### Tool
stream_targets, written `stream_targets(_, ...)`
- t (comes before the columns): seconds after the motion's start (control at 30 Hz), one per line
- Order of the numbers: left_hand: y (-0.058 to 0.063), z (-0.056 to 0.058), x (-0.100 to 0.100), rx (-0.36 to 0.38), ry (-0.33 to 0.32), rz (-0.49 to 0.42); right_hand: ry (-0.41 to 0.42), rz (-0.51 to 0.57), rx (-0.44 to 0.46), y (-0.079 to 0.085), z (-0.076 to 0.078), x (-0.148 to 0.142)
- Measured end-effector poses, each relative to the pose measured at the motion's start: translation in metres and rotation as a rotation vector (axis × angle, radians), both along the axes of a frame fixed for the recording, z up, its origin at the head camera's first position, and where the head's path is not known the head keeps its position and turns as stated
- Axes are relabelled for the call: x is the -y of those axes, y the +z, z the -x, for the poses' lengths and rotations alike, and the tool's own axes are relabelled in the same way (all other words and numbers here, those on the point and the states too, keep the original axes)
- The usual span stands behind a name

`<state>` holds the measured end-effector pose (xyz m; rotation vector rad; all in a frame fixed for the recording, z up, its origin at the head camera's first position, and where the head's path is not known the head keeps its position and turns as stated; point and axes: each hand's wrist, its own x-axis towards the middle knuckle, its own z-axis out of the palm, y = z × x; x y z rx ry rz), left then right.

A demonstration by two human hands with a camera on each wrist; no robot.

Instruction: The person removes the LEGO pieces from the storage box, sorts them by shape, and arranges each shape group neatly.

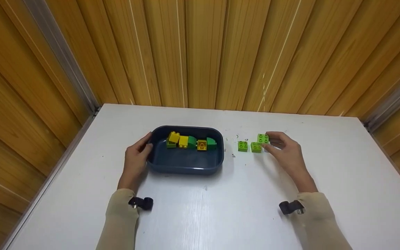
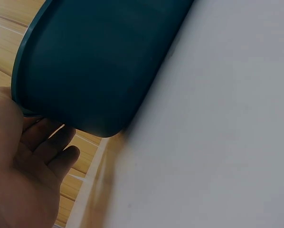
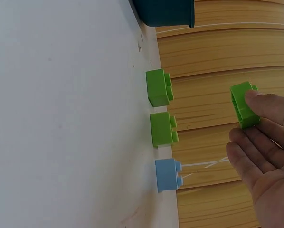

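At the left end of a dark blue plastic tray (image 1: 186, 171), my left hand (image 1: 137, 156) holds its end wall, with the thumb by the rim and the fingers along the outside. My right hand (image 1: 286, 152) pinches a light green toy brick (image 3: 244, 104) between thumb and fingers, raised above the table. Below and left of it stand two more light green bricks, one nearer the tray (image 1: 242, 146) and one closer to the hand (image 1: 256, 147). A light blue brick (image 3: 166, 174) completes that row, mostly hidden by my right hand in the head view.
Inside the tray, along its far side, lie several yellow bricks (image 1: 183, 141) and green bricks, some with curved tops (image 1: 211, 143). The white table (image 1: 200, 215) ends at a wood-patterned wall (image 1: 203, 55) behind. Small dark marks dot the tabletop between tray and bricks.
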<state>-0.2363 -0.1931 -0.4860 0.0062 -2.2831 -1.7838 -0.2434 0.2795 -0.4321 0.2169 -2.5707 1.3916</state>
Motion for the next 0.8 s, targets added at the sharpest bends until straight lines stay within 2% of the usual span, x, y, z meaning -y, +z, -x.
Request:
stream_targets(0.13,0.0,-0.001,0.0,0.018,0.002,-0.001,-0.017,-0.002,-0.005,-0.003,0.005,-0.008)
stream_targets(0.4,0.001,-0.001,-0.001,0.008,0.004,-0.003,-0.043,-0.03,0.011,-0.01,0.012,-0.027)
stream_targets(0.8,0.001,-0.001,0.0,0.013,0.003,0.017,-0.076,-0.074,0.116,-0.017,0.017,-0.052)
